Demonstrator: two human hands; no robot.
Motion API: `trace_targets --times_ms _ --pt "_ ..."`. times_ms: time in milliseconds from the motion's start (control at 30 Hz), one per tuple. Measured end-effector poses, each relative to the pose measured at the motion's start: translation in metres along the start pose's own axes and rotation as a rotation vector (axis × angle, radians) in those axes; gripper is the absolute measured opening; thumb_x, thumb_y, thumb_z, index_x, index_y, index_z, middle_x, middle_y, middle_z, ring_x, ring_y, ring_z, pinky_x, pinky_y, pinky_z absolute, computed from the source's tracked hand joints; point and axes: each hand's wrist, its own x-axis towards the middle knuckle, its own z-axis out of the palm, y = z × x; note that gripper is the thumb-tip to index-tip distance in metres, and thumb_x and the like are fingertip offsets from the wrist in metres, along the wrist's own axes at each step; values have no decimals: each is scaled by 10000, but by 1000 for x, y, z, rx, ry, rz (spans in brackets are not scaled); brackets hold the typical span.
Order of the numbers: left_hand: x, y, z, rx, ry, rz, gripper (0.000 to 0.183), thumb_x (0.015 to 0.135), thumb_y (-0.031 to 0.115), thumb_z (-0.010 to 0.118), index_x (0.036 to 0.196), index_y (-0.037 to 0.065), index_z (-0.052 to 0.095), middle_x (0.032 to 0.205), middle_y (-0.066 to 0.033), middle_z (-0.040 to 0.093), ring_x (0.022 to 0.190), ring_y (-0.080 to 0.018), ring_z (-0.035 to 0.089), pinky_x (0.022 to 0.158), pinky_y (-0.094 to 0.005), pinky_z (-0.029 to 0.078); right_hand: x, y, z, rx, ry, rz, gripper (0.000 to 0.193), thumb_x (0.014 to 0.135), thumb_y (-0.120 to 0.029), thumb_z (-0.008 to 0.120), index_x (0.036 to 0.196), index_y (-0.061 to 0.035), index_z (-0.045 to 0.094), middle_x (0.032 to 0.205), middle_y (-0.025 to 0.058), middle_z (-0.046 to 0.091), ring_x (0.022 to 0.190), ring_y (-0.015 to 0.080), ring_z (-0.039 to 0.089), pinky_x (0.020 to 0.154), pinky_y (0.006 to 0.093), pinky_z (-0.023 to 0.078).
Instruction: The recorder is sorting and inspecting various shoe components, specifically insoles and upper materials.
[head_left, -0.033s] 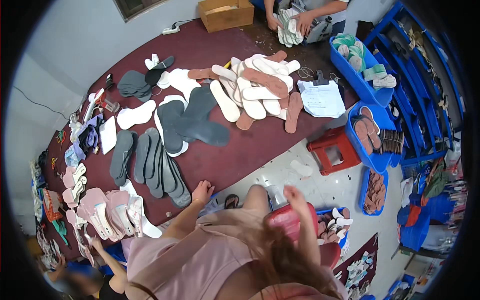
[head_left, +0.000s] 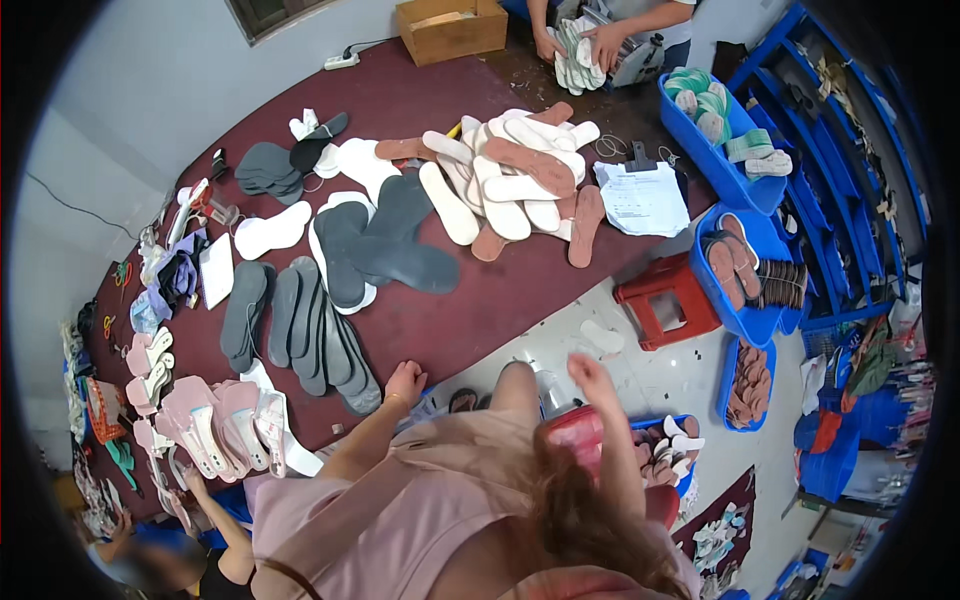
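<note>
My left hand (head_left: 407, 383) rests on the near edge of the maroon table (head_left: 470, 300), its fingers laid on the top and holding nothing. Just left of it fans a row of dark grey soles (head_left: 318, 335). My right hand (head_left: 592, 382) hangs in the air off the table, over the floor, its fingers loosely curled with nothing visible in them. Below that hand is a red stool seat (head_left: 572, 440). Farther up the table, big dark grey soles (head_left: 400, 250) lie over white ones. A heap of white and brown insoles (head_left: 520, 170) is spread beyond.
Pink strapped insoles (head_left: 195, 430) crowd the near left, where a co-worker's hand (head_left: 192, 482) works. Another person's hands (head_left: 603, 48) hold insoles at the far end. Blue bins (head_left: 715, 165), a red stool (head_left: 665, 300) and a blue basin (head_left: 690, 470) stand on the right.
My right hand has moved a little up and forward, away from my body. My left hand stays on the table edge. The co-worker's hand at the near left has shifted slightly.
</note>
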Motion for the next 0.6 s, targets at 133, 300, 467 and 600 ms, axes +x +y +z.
trace_targets --times_ms 133,300,467,600 --pt "30 24 -20 -205 -162 -63 207 876 248 624 975 70 662 897 -130 663 817 -268 648 706 -375 513 98 -105 -25 85 -88 -99 392 929 -269 612 1235 -28 571 989 26 645 850 77 554 740 234 453" --pt "132 105 -45 -869 52 -110 239 912 227 613 1032 24 655 834 -30 648 732 -99 590 648 -248 476 220 -171 -58 291 -294 -111 344 944 -257 591 1233 -70 585 1060 15 647 904 107 596 762 251 468" --pt "256 233 -84 -951 125 -204 290 936 288 580 1075 37 625 915 -10 635 780 -79 585 697 -231 463 360 -193 -101 357 -288 -109 318 979 -279 525 1220 -74 565 1072 41 646 913 117 600 730 246 478" --pt "345 290 -90 -1069 174 -187 296 941 303 573 1087 50 623 916 -16 639 803 -97 611 707 -243 478 424 -221 -134 443 -286 -107 313 986 -275 510 1203 -56 568 1033 51 651 881 133 612 754 287 498"
